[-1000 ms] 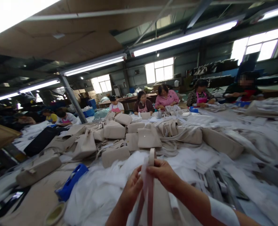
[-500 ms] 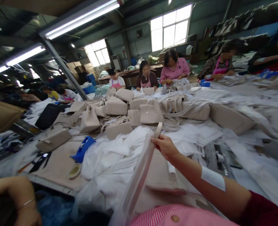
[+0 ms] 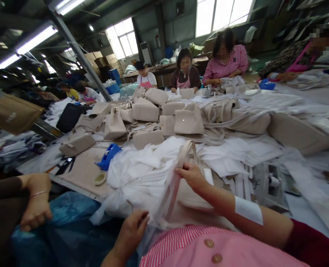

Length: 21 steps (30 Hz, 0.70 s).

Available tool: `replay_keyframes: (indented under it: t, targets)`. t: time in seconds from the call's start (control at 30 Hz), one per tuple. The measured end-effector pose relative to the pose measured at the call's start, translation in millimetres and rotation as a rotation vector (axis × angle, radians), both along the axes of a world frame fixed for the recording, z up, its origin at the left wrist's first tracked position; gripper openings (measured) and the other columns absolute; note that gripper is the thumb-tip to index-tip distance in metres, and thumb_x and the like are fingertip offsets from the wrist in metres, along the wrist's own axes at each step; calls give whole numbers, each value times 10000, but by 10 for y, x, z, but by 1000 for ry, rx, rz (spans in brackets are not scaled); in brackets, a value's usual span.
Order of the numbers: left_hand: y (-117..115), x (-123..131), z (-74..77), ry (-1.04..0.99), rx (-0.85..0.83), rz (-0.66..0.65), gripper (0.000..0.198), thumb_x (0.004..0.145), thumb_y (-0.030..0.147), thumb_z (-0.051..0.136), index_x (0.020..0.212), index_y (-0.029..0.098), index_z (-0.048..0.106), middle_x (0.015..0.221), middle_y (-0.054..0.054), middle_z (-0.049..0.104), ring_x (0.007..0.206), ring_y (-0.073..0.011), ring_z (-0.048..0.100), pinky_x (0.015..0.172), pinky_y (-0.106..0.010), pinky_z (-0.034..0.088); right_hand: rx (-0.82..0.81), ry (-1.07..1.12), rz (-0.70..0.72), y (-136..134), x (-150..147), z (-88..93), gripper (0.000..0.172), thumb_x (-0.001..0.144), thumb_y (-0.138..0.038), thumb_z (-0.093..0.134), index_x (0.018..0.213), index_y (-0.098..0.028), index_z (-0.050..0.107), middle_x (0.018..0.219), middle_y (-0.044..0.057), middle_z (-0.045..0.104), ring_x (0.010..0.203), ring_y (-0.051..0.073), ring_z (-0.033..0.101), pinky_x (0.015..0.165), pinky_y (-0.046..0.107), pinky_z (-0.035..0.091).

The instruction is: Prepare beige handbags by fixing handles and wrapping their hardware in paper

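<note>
My right hand (image 3: 192, 177) pinches a beige bag strap (image 3: 190, 147) between thumb and fingers. A sheer whitish wrapping strip (image 3: 168, 196) hangs along the strap, down to my apron. Below that hand lies a beige handbag (image 3: 188, 196), partly covered by my forearm. My left hand (image 3: 133, 228) is low, left of the strip's lower end. Its fingers are loosely curled, with a gap between thumb and forefinger and nothing visible in them. White wrapping sheets (image 3: 142, 185) are heaped left of the strap.
Beige handbags (image 3: 146, 111) are piled across the table. A blue tape dispenser (image 3: 108, 155) and a tape roll (image 3: 100, 178) lie at left. A co-worker's hand (image 3: 36, 213) rests by a blue plastic bag (image 3: 66, 222). Another tape dispenser (image 3: 271, 181) stands at right. Several people sit opposite.
My left hand has come into view at the bottom. The strap now arches in a loop above my right hand. The camera view has shifted, and the co-worker's hand shows more fully.
</note>
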<state>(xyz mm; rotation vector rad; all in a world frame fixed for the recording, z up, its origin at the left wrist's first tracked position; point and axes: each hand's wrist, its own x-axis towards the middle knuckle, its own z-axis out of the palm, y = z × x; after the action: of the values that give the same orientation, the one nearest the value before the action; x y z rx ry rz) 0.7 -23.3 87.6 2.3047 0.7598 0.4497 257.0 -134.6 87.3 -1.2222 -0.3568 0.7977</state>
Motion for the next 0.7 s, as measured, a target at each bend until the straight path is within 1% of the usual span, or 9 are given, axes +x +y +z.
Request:
replay_keyframes:
  t: [0.03,0.1,0.17,0.23,0.3,0.4,0.53,0.6,0.7]
  targets:
    - [-4,131,80,-35,21,-36,248,865,430,603,904,211,713,815,-50,685,764,-169,649,743,-277,547,-7,-8,9,-14,-40,3,188,637,-310,737,730,-147,729,651,4,669,606,144,535,603,276,408]
    - [-6,523,244,-144,72,-83,245,895,359,572,1044,194,677,956,-73,666,857,-168,633,800,-294,540,-21,-27,35,-54,-110,21,178,648,-305,734,745,-155,735,684,11,685,639,163,561,626,287,426]
    - [-12,962,375,-192,50,-162,323,881,348,590,1159,190,632,1077,-95,635,939,-181,615,770,-288,541,-25,-55,58,-110,-158,47,182,670,-307,731,780,-164,743,737,20,706,692,185,591,666,303,446]
    - [-24,1306,446,-172,-1,-206,315,850,341,622,1112,167,648,1010,-85,647,868,-171,607,710,-265,522,-3,-76,79,-180,-176,65,205,682,-314,737,823,-166,747,790,27,720,741,198,612,716,318,459]
    - [-33,1494,460,-120,-76,-236,215,843,331,617,934,150,688,842,-50,656,756,-146,583,682,-245,484,21,-77,119,-258,-150,65,234,680,-326,756,844,-159,742,811,33,724,762,200,619,742,324,462]
    - [-35,1554,426,-57,-237,-256,248,843,363,594,754,147,677,670,-7,609,648,-120,525,628,-223,427,24,21,172,-347,-1,35,275,724,-392,743,853,-150,716,807,42,713,753,185,618,696,300,462]
    - [-69,1527,401,13,-391,-248,290,794,405,624,655,151,626,565,29,516,553,-102,426,534,-220,336,16,442,121,-312,365,17,363,856,-497,575,832,-145,663,723,47,675,595,125,573,543,237,411]
    - [-97,1522,403,40,-414,-269,279,777,385,630,614,160,603,554,29,501,553,-111,417,529,-235,316,-44,573,76,-228,533,40,343,862,-467,559,821,-140,653,658,29,643,511,103,526,487,220,373]
    - [-89,1530,346,53,-421,-260,268,761,375,624,574,185,594,542,26,495,555,-132,418,529,-260,312,-164,575,10,-74,639,56,201,772,-342,645,791,-141,638,588,-11,585,463,91,498,449,209,342]
